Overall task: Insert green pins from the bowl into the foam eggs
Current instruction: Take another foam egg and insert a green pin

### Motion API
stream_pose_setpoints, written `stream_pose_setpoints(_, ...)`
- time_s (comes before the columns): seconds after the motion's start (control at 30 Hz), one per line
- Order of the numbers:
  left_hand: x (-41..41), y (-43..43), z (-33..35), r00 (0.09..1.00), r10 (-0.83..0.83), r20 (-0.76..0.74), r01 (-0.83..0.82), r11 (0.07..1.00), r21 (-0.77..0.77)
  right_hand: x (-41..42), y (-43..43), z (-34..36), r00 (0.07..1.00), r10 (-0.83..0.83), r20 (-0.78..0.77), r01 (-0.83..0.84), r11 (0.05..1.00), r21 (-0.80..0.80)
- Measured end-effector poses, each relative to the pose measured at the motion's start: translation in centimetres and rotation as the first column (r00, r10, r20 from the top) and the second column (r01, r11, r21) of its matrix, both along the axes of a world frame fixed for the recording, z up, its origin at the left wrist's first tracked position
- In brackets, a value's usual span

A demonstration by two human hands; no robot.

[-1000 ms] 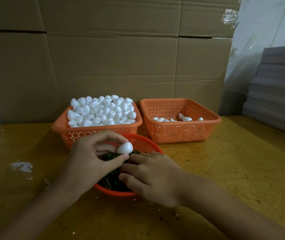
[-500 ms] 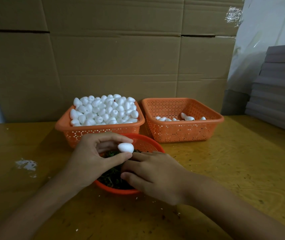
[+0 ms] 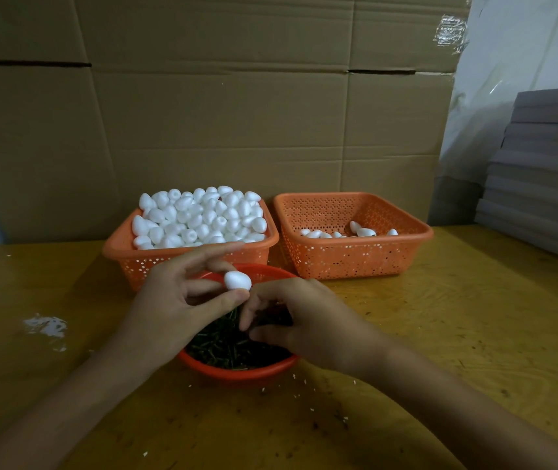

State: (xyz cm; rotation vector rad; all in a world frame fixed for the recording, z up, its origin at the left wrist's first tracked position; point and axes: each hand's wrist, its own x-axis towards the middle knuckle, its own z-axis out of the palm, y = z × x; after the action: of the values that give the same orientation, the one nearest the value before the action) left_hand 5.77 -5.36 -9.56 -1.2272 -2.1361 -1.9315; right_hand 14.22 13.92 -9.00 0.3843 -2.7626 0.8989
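Left hand (image 3: 169, 310) pinches 1 foam egg (image 3: 237, 280) thumb-to-fingertip, just above bowl (image 3: 236, 373). Right hand (image 3: 308, 320) has fingers curled down into green pins (image 3: 223, 344); pin caught or not, can't tell. Advice: lift 1 pin only, align with egg axis, push straight, squeeze foam lightly.

A yellow-brown wooden table (image 3: 474, 317) fills the near ground; flattened cardboard (image 3: 219, 130) stands along its far edge, with grey boards (image 3: 542, 171) stacked far right.

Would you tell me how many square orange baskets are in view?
2: the full basket, heaped with foam eggs, at back left; the nearly empty basket to its right.
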Motion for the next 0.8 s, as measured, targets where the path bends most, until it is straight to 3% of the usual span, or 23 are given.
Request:
stream_pose_setpoints(0.13, -0.08, 0.01, 0.01, 1.0, 0.014, 0.018, -0.014, 1.0, 0.007, 0.08, -0.27, -0.53, 0.993, -0.099, -0.062, 0.101, 0.995, 0.02)
stream_pose_setpoints(0.8, -0.9, -0.31, -0.53, 0.997, -0.037, -0.063, 0.041, 0.998, 0.057, 0.0, -0.54, -0.91, 0.989, -0.063, -0.13, 0.079, 0.99, 0.115)
